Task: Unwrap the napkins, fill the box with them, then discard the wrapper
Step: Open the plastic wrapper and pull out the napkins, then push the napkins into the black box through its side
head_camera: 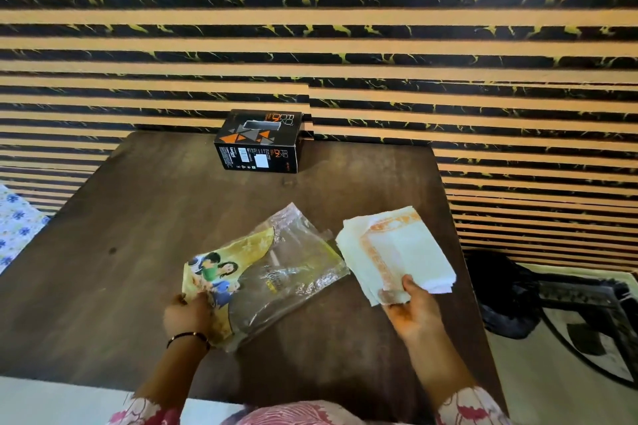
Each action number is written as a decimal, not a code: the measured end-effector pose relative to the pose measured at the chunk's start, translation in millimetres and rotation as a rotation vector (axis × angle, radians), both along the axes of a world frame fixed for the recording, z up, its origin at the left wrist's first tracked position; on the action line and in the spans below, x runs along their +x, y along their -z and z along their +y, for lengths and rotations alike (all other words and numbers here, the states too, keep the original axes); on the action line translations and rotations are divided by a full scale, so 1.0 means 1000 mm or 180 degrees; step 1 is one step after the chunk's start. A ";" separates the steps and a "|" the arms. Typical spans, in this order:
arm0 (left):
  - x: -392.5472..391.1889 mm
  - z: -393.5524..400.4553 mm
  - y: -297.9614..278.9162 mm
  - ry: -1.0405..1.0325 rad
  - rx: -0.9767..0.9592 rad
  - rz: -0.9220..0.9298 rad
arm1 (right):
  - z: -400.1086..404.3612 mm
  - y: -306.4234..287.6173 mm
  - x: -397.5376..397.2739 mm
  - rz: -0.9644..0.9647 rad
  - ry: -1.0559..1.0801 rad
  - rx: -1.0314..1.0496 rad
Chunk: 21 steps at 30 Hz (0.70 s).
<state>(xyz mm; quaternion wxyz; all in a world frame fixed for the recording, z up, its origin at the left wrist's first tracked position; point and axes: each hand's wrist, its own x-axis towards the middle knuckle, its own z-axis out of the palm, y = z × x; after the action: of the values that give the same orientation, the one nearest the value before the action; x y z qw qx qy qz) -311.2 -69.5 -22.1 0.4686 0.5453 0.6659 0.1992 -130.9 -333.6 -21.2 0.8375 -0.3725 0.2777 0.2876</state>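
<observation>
A stack of white napkins point(397, 252) with an orange printed border sits out of its wrapper, held at its near corner by my right hand point(411, 312), thumb on top. The empty plastic wrapper point(272, 272), clear with a yellow printed picture, lies flat on the dark wooden table point(138, 235). My left hand point(188, 316) grips the wrapper's near left edge. A black tissue box point(260, 143) with orange and grey triangles stands at the table's far edge by the wall, with a slot on its top.
A striped tan and black wall runs behind the table. A black object point(500, 300) and a patterned mat point(587, 338) lie on the floor to the right. A blue flowered cloth point(17, 221) shows at the left edge.
</observation>
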 end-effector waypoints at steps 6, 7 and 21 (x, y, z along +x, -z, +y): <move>-0.002 -0.020 -0.014 0.0892 0.1543 0.0420 | 0.013 -0.024 -0.035 0.0485 -0.2119 -0.0248; -0.002 -0.017 -0.016 0.1090 0.1785 0.0324 | 0.016 -0.029 -0.040 0.0350 -0.2594 -0.0428; 0.007 0.065 0.021 0.3740 0.2033 0.1698 | 0.170 -0.032 -0.105 -0.3070 -0.4509 -0.3816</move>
<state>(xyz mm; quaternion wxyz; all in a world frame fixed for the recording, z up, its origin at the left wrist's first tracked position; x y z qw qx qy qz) -304.2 -4.3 -42.6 0.1374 0.9540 0.2635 -0.0408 -235.4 -163.5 10.7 0.1773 -0.8797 -0.2706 0.3486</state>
